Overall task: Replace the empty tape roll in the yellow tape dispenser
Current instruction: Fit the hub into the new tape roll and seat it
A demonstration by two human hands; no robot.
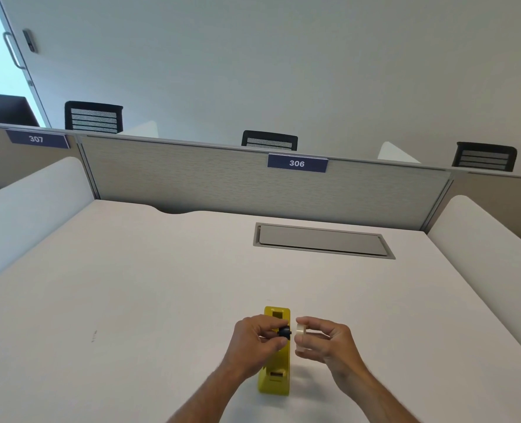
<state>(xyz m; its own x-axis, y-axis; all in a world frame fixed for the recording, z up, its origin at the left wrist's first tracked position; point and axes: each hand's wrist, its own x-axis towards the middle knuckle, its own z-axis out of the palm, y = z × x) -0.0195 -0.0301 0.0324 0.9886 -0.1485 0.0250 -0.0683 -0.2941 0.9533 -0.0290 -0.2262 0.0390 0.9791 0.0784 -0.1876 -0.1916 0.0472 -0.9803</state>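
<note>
The left hand (pixel 257 340) pinches the small black spool core (pixel 284 332); the right hand (pixel 323 340) holds the tape roll (pixel 300 336) by its rim. Both look light and rigid, the roll's outer face probably slick, so an edge grip suits it.

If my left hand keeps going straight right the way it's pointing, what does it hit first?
Probably the tape roll in the right hand; the left hand aims its black spindle at it, though depth is unclear.

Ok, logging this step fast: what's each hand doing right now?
Left hand: closed on the black spool, above the yellow tape dispenser.
Right hand: closed on the tape roll.
</note>
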